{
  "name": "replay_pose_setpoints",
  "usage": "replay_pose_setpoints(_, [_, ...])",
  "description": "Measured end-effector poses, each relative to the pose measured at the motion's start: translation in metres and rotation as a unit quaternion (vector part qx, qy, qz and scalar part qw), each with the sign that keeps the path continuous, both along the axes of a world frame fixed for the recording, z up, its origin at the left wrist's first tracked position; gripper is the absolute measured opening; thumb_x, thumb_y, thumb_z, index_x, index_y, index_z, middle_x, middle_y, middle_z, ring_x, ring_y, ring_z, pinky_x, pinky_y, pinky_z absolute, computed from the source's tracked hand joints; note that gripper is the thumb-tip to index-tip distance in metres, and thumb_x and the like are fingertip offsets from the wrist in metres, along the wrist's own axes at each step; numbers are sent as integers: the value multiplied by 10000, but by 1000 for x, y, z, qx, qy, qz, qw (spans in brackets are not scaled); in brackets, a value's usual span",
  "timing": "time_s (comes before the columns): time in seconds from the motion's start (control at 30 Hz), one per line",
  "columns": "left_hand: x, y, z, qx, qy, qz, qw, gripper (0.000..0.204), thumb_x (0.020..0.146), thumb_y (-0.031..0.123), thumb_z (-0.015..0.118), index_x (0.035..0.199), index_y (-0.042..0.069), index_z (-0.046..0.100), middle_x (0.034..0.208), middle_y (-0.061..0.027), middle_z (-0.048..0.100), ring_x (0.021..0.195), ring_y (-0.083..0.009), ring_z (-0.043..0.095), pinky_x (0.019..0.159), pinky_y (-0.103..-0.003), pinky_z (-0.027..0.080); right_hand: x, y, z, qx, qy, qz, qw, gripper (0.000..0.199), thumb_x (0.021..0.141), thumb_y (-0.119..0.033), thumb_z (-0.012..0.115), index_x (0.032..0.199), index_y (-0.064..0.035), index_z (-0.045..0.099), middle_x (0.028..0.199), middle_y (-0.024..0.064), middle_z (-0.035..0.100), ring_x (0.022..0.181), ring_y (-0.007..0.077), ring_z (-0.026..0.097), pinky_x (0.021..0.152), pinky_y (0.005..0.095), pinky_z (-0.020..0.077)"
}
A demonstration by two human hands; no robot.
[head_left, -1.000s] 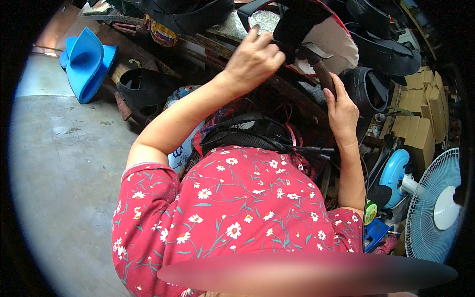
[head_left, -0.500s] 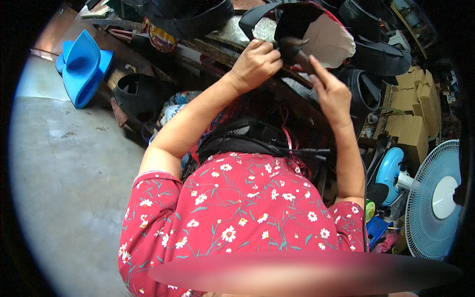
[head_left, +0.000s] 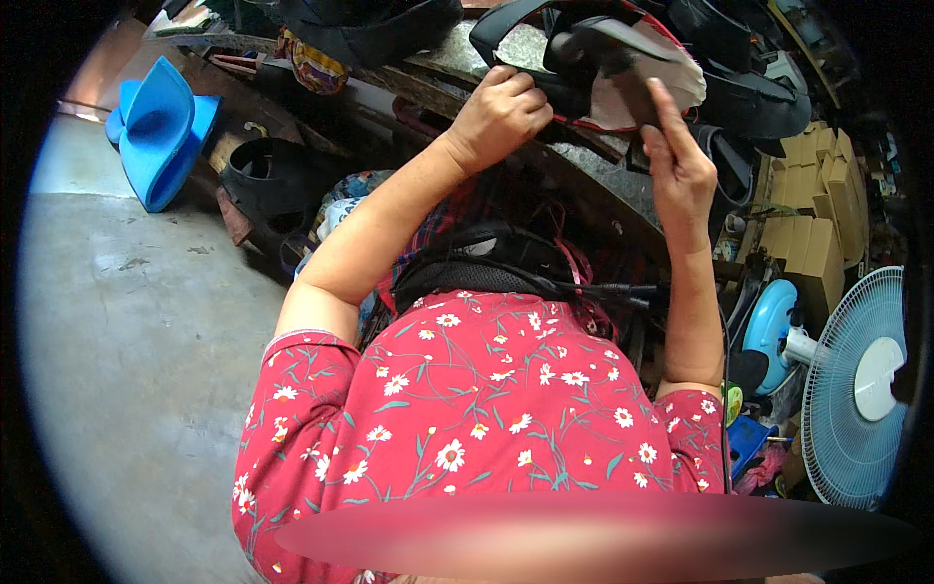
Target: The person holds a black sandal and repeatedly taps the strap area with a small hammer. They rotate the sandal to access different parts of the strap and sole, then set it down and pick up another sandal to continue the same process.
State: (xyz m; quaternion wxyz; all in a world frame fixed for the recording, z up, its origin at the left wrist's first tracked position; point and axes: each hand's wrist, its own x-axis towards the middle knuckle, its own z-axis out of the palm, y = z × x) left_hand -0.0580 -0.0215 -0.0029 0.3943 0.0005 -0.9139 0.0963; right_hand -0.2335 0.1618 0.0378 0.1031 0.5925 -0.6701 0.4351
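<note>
In the head view, the left hand (head_left: 501, 112) sits at about twelve o'clock, its fingers curled into a tight fist around the black strap (head_left: 506, 29) that loops over the edge of the worktop (head_left: 584, 170). Just to its right, toward one o'clock, the right hand (head_left: 676, 175) is raised with the fingers nearly straight and the fingertips (head_left: 660, 92) pressed against a dark flat piece (head_left: 608, 49) lying on a pale sheet (head_left: 676, 73) with a red-trimmed edge; whether the thumb pinches that piece from behind cannot be told. The piece being worked lies between the two hands, on the worktop and touching both. As a judgement, the work looks to be mid-way: the strap is gripped and drawn taut and the dark piece is being set or pressed in place, but nothing shows it fixed or finished, and the material is not yet let go. Around the hands, black bag parts are heaped at the top, a blue plastic moulding (head_left: 161, 131) lies at ten o'clock on the concrete floor (head_left: 117, 341), cardboard boxes (head_left: 812, 224) stand at three o'clock, and a pale blue fan (head_left: 856, 389) at four o'clock.
</note>
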Motion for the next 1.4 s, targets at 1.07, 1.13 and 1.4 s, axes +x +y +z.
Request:
replay_pose_setpoints(1.07, [0, -6, 2, 16, 7, -25, 1000, 136, 703, 140, 603, 833, 122, 639, 835, 9, 612, 855, -174, 607, 836, -334, 461, 3, -9, -6, -68, 1, 26, 997, 424, 902, -221, 656, 1319, -277, 599, 868, 92, 687, 704, 281, 668, 611, 356, 529])
replay_pose_setpoints(1.13, [0, -6, 3, 19, 9, -30, 999, 136, 704, 139, 603, 834, 122, 640, 826, 9, 608, 848, -174, 605, 834, -334, 461, 12, -12, -8, 30, 38, -25, 999, 405, 907, -250, 649, 1307, -297, 607, 912, 99, 698, 740, 292, 678, 627, 362, 541])
replay_pose_setpoints(1.4, [1, -6, 3, 29, -16, -20, 999, 113, 710, 131, 610, 820, 125, 634, 829, 13, 616, 852, -171, 607, 822, -332, 454, 6, 2, 6, -27, 5, -7, 1000, 459, 897, -130, 662, 1339, -230, 586, 961, 128, 697, 760, 225, 692, 682, 321, 535])
